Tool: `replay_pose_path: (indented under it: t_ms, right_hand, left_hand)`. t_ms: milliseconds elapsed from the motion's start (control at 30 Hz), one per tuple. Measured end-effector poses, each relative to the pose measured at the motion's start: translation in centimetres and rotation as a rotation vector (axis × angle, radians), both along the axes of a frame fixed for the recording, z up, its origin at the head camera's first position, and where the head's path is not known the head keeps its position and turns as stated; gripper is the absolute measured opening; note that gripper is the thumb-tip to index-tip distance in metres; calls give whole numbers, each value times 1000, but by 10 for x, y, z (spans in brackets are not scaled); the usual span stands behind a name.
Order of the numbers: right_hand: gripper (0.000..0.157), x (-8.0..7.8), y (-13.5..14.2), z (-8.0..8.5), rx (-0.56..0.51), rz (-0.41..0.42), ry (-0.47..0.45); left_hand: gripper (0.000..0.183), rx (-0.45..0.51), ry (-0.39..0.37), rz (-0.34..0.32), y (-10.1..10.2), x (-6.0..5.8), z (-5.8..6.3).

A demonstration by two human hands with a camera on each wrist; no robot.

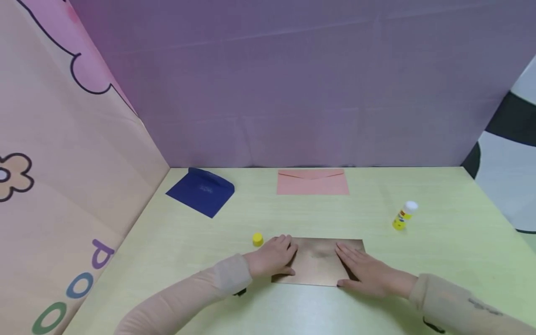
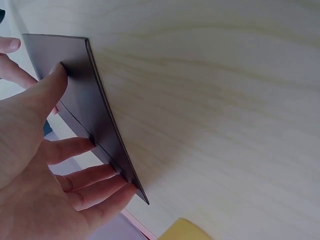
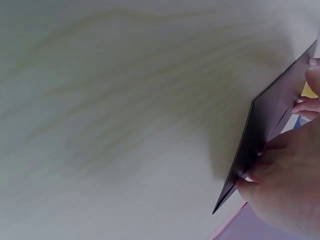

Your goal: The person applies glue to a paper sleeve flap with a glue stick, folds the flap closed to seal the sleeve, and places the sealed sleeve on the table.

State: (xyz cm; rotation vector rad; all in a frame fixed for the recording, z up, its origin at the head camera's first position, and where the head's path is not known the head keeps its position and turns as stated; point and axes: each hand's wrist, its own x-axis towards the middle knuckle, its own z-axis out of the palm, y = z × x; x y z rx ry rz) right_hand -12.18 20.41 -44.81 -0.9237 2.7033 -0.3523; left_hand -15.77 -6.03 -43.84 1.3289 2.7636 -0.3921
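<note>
A brown envelope with a metallic sheen lies flat on the pale table near its front. On its left end rest the fingertips and thumb of my left hand. The right hand presses its right end, fingers stretched along the surface and thumb at the near edge. In the left wrist view, a flap seam runs along the envelope beneath the spread fingers. From the right wrist, the envelope shows one dark corner, with fingertips of the right hand along the seam.
A yellow cap stands just left of the left hand. Further right is an upright yellow glue stick with a white top. Toward the back lie a navy envelope and a pink envelope. Fabric walls border the table.
</note>
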Motion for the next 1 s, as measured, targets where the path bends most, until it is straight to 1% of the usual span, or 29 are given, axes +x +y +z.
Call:
replay_pose_path:
  t_ms: [200,300,533,900,1000]
  right_hand:
    - [79,0,-3,-1,-22,-81,-48]
    - [80,0,-6,1,-29,-95,-58]
    - [78,-2,-14,6,-25,-54,-38]
    - [76,-6,-44,9,69,66,81]
    - [76,-6,-51,11,92,94,82]
  left_hand:
    - [58,-6,-3,4,0,-1,-1]
    - [58,-7,-5,6,0,-1,-1]
    - [60,-8,-10,10,0,-1,-1]
    - [61,-18,-9,10,1,0,2]
    - [61,-20,0,6,0,1,3]
